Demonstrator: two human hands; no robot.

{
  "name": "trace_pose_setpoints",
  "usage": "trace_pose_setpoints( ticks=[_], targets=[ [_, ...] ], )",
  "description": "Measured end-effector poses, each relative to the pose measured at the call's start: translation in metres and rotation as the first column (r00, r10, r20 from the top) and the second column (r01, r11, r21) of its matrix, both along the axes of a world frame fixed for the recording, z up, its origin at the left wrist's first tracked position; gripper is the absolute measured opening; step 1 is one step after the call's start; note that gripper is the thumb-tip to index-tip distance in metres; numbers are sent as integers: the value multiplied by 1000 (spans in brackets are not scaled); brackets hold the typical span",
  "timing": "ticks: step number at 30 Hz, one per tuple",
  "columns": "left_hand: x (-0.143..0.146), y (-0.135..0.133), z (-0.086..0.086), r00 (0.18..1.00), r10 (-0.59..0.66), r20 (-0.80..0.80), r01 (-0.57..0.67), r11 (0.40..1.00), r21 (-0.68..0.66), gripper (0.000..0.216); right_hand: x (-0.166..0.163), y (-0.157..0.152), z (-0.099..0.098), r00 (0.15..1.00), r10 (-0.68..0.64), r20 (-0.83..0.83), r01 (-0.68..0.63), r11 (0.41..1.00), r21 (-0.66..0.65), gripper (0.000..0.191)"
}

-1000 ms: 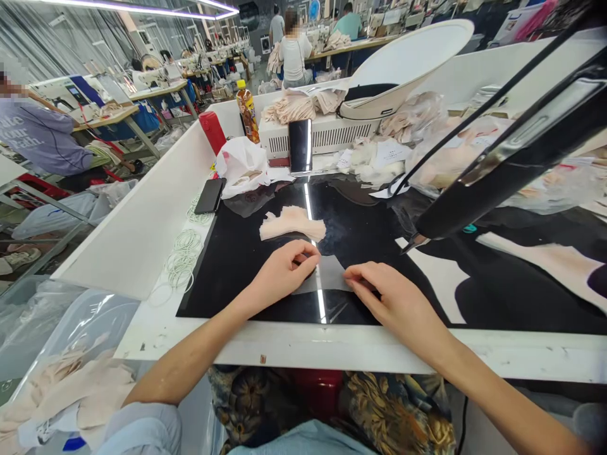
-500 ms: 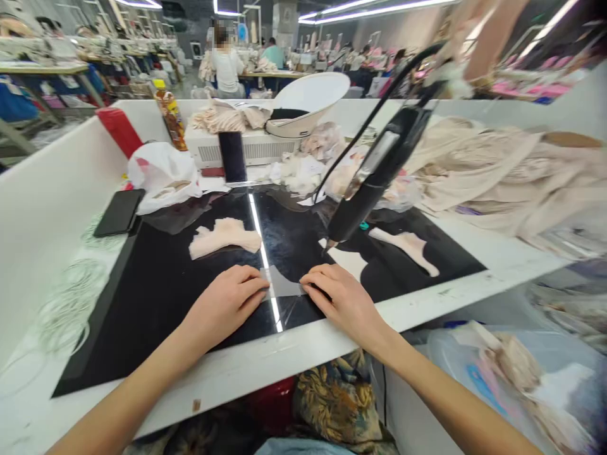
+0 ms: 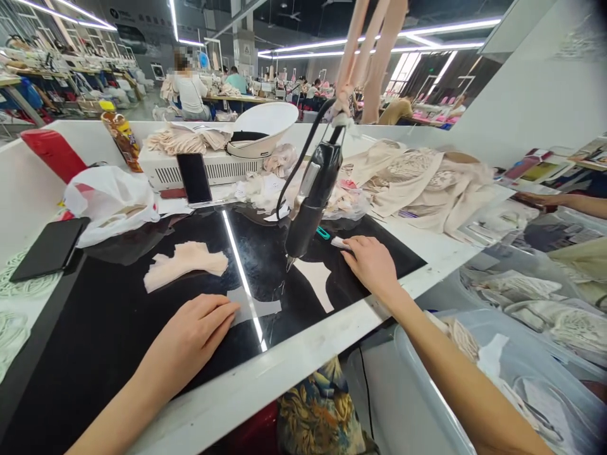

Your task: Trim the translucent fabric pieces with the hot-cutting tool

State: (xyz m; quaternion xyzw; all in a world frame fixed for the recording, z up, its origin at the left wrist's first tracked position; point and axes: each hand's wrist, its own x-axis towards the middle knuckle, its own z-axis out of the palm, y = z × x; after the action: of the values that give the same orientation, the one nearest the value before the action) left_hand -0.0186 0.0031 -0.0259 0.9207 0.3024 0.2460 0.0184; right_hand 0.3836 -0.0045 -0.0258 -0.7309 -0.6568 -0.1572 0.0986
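Observation:
My left hand (image 3: 190,328) rests on the black mat (image 3: 128,341), its fingers closed at the left end of a thin translucent cut piece (image 3: 269,308). That piece lies flat with one curved edge. Farther right, my right hand (image 3: 372,265) has its thumb and fingertips closed on a pale fabric piece (image 3: 338,242); the hand hides most of it. Between the hands hangs a black handheld tool (image 3: 310,205), tip down near the mat. Beside the tip lies a pale cut fabric piece (image 3: 317,281). A stack of beige fabric pieces (image 3: 184,264) lies at left.
A teal clip (image 3: 323,233) lies behind the tool. A propped phone (image 3: 194,178), a white plastic bag (image 3: 114,202) and a black tablet-like object (image 3: 50,248) line the back left. Beige garments (image 3: 422,183) are heaped at right. A clear bin (image 3: 512,354) stands below the table edge.
My right hand has let go of the translucent piece and moved right to the pale fabric. My left hand stays at the translucent piece. The view has swung right.

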Motion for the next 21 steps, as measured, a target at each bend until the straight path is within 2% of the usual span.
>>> trace_pose_setpoints(
  ticks=[6, 11, 16, 21],
  targets=[
    [0, 1, -3, 1000, -10, 11, 9, 1000, 19, 29, 0, 6, -6, 993, -57, 100, 65, 994, -84, 35],
    [0, 1, -6, 1000, -17, -18, 18, 999, 35, 28, 2, 8, -11, 993, -92, 74, 99, 990, -97, 37],
    [1, 0, -5, 1000, -27, -15, 28, 998, 58, 29, 7, 9, -11, 994, -86, -62, 83, 995, -53, 36],
    [0, -1, -6, 999, -32, -19, 33, 997, 69, 28, 16, 8, -10, 949, -76, -307, 101, 993, 65, 32]
  ],
)
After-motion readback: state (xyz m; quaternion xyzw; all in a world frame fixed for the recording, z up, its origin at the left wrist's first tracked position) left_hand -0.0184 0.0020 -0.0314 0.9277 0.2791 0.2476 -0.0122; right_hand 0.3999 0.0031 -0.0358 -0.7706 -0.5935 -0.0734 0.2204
